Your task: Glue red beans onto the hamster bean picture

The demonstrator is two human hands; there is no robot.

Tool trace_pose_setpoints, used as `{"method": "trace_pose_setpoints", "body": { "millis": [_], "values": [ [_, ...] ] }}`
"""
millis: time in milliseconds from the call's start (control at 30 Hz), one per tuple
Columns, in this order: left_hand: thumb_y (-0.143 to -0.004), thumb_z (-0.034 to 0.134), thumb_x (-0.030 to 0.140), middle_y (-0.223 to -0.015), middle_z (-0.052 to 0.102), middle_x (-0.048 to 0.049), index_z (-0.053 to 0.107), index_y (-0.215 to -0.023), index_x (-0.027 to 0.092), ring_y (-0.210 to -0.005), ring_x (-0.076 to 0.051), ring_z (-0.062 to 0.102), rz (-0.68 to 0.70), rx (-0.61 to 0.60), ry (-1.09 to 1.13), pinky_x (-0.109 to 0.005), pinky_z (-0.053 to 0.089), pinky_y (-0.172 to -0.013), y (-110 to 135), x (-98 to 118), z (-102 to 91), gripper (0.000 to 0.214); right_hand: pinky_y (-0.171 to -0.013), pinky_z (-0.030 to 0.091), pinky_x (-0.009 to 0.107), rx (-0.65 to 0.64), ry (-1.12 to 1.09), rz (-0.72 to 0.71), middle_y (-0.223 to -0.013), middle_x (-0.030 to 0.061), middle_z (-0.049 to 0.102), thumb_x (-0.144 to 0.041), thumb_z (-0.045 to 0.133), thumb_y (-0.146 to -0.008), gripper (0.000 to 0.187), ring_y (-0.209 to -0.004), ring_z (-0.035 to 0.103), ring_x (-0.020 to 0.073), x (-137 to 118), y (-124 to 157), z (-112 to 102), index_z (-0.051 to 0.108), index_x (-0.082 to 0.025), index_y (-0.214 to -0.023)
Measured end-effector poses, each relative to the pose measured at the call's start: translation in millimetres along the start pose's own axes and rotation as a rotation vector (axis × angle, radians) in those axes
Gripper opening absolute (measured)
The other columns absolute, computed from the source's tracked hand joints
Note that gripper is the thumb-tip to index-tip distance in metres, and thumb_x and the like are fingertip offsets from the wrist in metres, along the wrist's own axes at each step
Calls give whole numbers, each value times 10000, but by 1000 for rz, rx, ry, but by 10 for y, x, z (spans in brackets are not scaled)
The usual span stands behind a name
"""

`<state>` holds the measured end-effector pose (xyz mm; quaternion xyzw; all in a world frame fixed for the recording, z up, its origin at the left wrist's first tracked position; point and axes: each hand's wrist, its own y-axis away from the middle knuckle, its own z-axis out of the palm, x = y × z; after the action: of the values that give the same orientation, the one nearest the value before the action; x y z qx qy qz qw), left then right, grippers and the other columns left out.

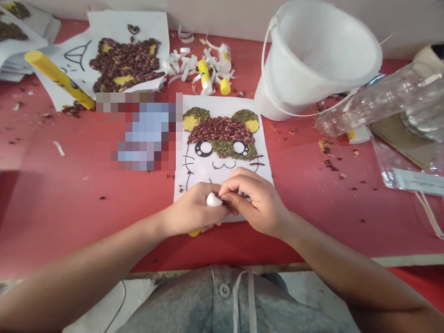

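Red worktop [62, 217] is carrying a bean-covered hamster drawing [222, 138], lying flat within easy reach of both hands. Left hand [192, 208] is closing around a yellow-ended stick [194, 232], while right hand [255, 199] is curling in, both gripping a small white wad [214, 200] just above the paper.

one head-worn view only, looking forward and down from above the chest [222, 300], close over the left hand [192, 210] and right hand [255, 201], out across a red table [69, 199] to the wall [215, 14].

Left hand [192, 209] touching right hand [255, 201]
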<state>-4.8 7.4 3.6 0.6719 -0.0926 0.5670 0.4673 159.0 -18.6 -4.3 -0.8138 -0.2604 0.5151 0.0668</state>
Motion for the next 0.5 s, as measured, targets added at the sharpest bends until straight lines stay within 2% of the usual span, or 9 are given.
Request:
{"method": "trace_pose_setpoints", "body": {
  "millis": [300,500],
  "values": [
    [-654,503,207,-458,487,80,548,-676,176,-341,-69,432,-3,-16,12,-164,336,-270,13,11,0,59,-554,412,211,-16,-59,-5,-719,-16,498,-129,512,-882,119,-633,487,76,12,-2,-14,555,-182,-784],
    [-638,503,163,-446,479,85,580,-698,158,-338,-56,435,14,-63,104,-164,355,-314,-3,-9,-11,98,-520,409,198,-34,-167,23,-725,-24,485,-124,517,-877,121,-603,496,60,9,4,-23,562,-179,-779]
  ]
}}
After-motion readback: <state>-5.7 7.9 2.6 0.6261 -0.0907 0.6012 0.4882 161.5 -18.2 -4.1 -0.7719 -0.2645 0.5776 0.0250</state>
